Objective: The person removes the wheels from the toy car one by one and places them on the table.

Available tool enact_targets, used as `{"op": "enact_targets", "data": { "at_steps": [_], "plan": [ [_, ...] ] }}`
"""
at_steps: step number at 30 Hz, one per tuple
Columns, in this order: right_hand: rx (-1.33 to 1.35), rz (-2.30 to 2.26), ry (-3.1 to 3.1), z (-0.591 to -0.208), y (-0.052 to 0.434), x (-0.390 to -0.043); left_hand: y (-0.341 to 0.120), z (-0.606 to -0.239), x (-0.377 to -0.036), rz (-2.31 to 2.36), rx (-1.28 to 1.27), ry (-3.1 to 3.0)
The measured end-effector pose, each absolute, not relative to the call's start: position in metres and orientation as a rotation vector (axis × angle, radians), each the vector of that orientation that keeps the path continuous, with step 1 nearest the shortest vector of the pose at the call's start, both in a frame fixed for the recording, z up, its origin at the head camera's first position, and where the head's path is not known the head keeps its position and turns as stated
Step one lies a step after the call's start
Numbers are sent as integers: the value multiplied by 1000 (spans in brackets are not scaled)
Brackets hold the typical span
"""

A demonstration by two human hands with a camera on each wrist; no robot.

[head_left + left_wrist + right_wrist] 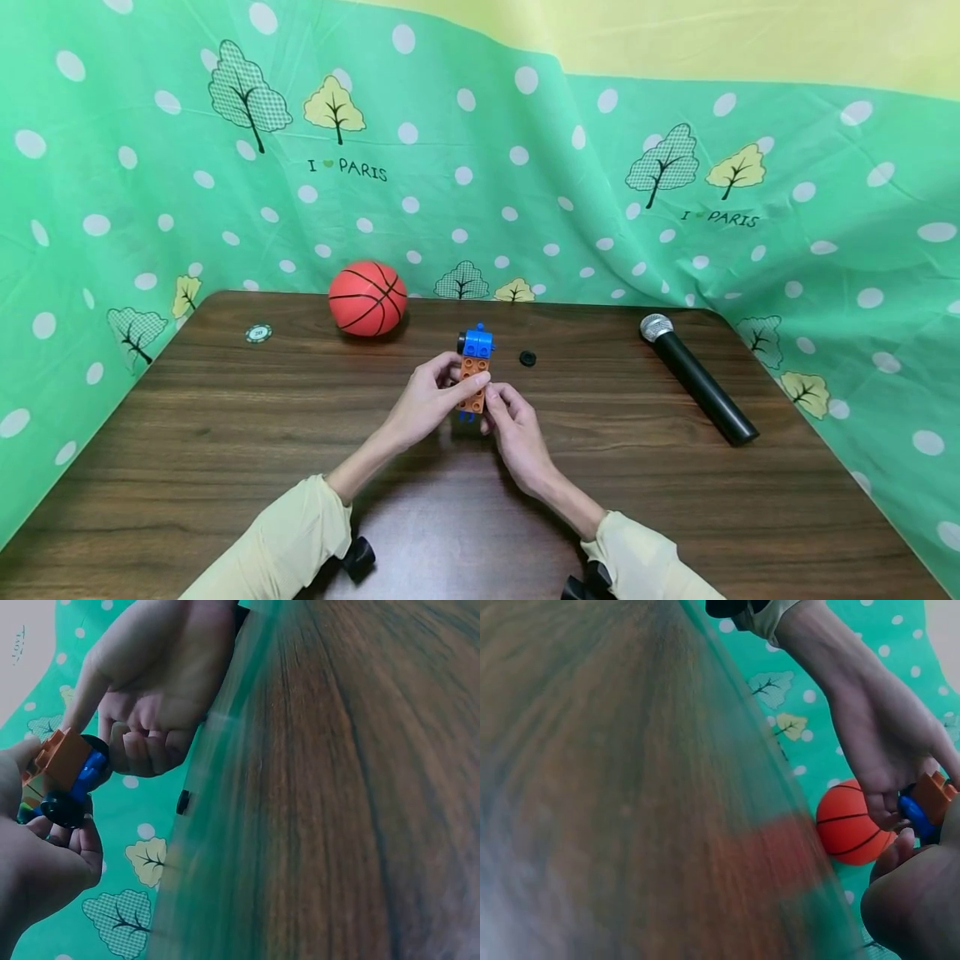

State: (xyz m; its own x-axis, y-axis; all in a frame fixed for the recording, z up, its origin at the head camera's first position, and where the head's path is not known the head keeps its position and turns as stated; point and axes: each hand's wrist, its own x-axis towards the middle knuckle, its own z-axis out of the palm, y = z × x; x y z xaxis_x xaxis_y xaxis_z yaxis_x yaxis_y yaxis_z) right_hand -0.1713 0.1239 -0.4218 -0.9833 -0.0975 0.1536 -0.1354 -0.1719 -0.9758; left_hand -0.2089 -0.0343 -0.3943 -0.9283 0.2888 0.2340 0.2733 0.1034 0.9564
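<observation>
Both hands pinch the orange-and-blue brick toy car (474, 372) above the bench (225, 433), left hand (427, 404) steadying its side, right hand (517, 433) gripping its lower end, loose black wheel (527, 358) nearby.

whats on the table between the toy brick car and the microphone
A small black wheel lies on the table between the brick car and the microphone, close to the car. The head view shows it.
</observation>
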Motion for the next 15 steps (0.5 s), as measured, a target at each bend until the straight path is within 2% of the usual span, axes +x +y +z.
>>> {"op": "enact_targets", "data": {
  "at_steps": [5,15],
  "plan": [
    [300,2361,-1986,-426,124,-173,-31,-396,-208,2065,554,2268],
    [411,2004,-2132,-426,129,-176,-33,-395,-207,2095,582,2233]
  ]
}}
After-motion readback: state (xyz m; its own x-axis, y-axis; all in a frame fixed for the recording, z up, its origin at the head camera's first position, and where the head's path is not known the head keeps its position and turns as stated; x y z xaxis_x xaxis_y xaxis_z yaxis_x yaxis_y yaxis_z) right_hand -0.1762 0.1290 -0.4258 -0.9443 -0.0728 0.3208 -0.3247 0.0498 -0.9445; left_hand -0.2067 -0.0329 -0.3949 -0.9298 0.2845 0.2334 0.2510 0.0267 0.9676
